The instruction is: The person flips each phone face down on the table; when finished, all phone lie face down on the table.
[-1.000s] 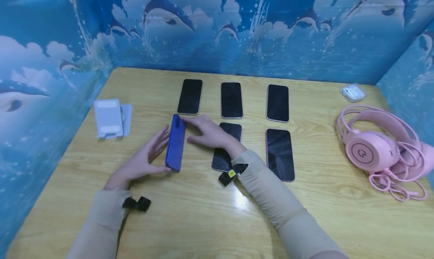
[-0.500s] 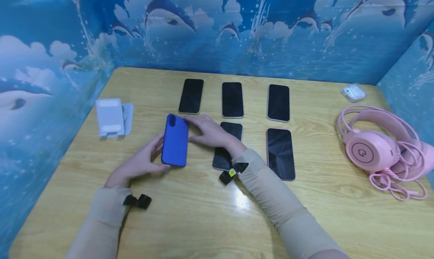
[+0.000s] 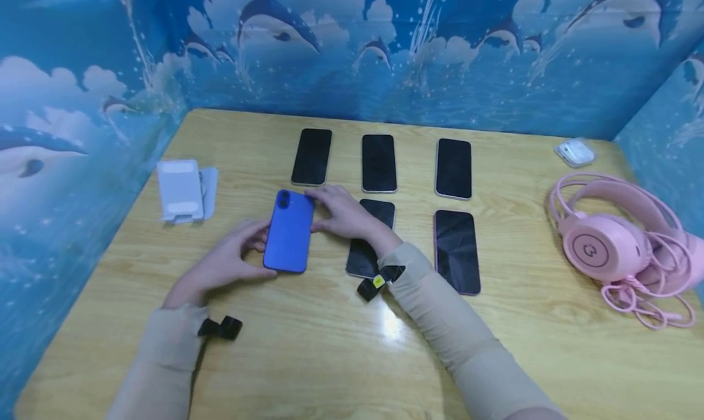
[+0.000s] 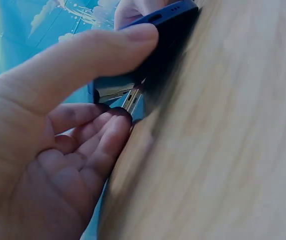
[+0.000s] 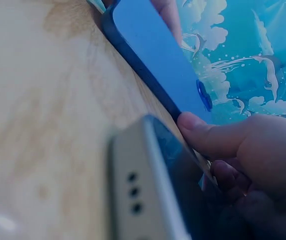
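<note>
A blue phone [image 3: 288,233] is between the two hands in the head view, its back and camera bump facing up. My left hand [image 3: 225,264] holds it from the left, thumb at the bottom end and fingers by the left edge. In the left wrist view the left thumb [image 4: 127,47] lies against the end with the port, and the dark screen side faces the table. My right hand [image 3: 346,217] grips the top right part, index finger at the corner. The right wrist view has the right thumb [image 5: 198,127] on the phone's long edge, the phone tilted.
Several dark-screened phones lie face up, one [image 3: 363,255] under the right wrist and another [image 3: 456,252] beside it. A white stand [image 3: 180,191] is at the left. Pink headphones [image 3: 605,243] with a cable and a small clear case [image 3: 575,153] are at the right.
The blue phone was nearly on its edge one second ago. It has turned so its back faces up, and it has shifted slightly right. Both hands have stayed around it.
</note>
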Tool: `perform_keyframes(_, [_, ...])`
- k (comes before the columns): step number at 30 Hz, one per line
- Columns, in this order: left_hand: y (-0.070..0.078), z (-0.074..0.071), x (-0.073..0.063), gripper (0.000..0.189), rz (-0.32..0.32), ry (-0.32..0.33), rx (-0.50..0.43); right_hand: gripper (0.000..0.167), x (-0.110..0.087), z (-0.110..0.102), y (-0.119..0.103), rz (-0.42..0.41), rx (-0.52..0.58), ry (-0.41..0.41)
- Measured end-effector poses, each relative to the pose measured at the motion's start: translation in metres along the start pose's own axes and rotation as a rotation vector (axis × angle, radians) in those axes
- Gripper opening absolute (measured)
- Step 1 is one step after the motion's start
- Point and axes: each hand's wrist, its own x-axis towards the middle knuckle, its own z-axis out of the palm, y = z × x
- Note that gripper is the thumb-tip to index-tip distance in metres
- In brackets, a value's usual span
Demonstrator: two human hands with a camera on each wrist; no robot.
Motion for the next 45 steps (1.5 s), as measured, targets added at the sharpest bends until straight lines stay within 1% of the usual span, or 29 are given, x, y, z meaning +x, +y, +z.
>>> perform_keyframes(4, [0.002,-0.001,0.000,0.097,-0.009,0.027,0.137,0.073,-0.001,-0.001,-0.001,0.004,-0.003,0.007])
perform_keyframes(8, [0.003,-0.002,0.001,0.096,-0.037,0.020,0.194,0.072,-0.001,-0.002,-0.001,0.010,0.000,0.016])
perform_keyframes(15, [0.004,-0.001,0.000,0.094,-0.052,0.013,0.218,0.071,-0.001,0.000,0.001,0.013,0.013,0.021])
perform_keyframes(18, [0.006,0.000,-0.001,0.093,-0.060,0.003,0.195,0.067,-0.003,-0.001,0.000,0.021,0.025,0.026])
perform_keyframes(21, [0.012,0.000,-0.003,0.090,-0.064,0.001,0.177,0.062,-0.006,-0.006,-0.004,0.021,0.035,0.020])
perform_keyframes(23, [0.017,0.000,-0.003,0.083,-0.069,0.018,0.180,0.059,-0.009,-0.013,-0.007,0.016,0.039,0.011])
perform_keyframes(26, [0.029,0.004,-0.001,0.070,-0.063,0.075,0.224,0.054,-0.020,-0.029,-0.008,0.007,0.035,0.001])
perform_keyframes(28, [0.039,0.009,0.003,0.062,-0.028,0.116,0.234,0.051,-0.032,-0.043,-0.005,0.002,0.021,0.002])
perform_keyframes(30, [0.049,0.018,0.008,0.058,0.024,0.122,0.215,0.047,-0.047,-0.055,0.002,0.018,-0.003,0.006])
perform_keyframes(32, [0.057,0.032,0.017,0.057,0.078,0.072,0.163,0.046,-0.064,-0.065,0.012,0.053,-0.019,0.014])
perform_keyframes(35, [0.066,0.053,0.033,0.059,0.122,-0.030,0.094,0.046,-0.085,-0.075,0.027,0.138,-0.004,0.024])
perform_keyframes(37, [0.069,0.066,0.042,0.062,0.122,-0.066,0.062,0.047,-0.094,-0.079,0.036,0.186,0.006,0.032])
perform_keyframes(39, [0.069,0.076,0.050,0.067,0.096,-0.070,0.051,0.048,-0.098,-0.081,0.042,0.218,0.005,0.020])
perform_keyframes(43, [0.068,0.090,0.058,0.079,0.035,-0.066,0.051,0.050,-0.100,-0.083,0.048,0.223,-0.010,-0.037])
perform_keyframes(45, [0.067,0.094,0.061,0.083,0.043,-0.068,0.073,0.052,-0.101,-0.084,0.049,0.213,-0.015,-0.055])
